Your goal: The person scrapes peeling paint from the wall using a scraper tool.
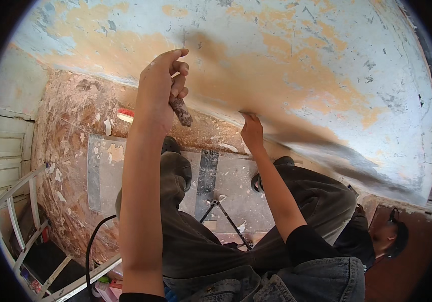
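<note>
My left hand is raised in front of the wall, which shows patchy pale blue and orange paint. Its lower fingers are wrapped around a stubby, worn and crusted tool handle; the rest of that tool is hidden by the hand. Lower down and to the right, my right hand reaches to the foot of the wall with its fingers bunched together. A thin dark edge shows at those fingertips, too small to identify. Paint flakes lie on the floor beneath.
A red-bristled brush lies by the wall. A metal ladder and a black cable are at left, near a white panelled door. Dark thin legs of a stand are between my knees. Another person is close at right.
</note>
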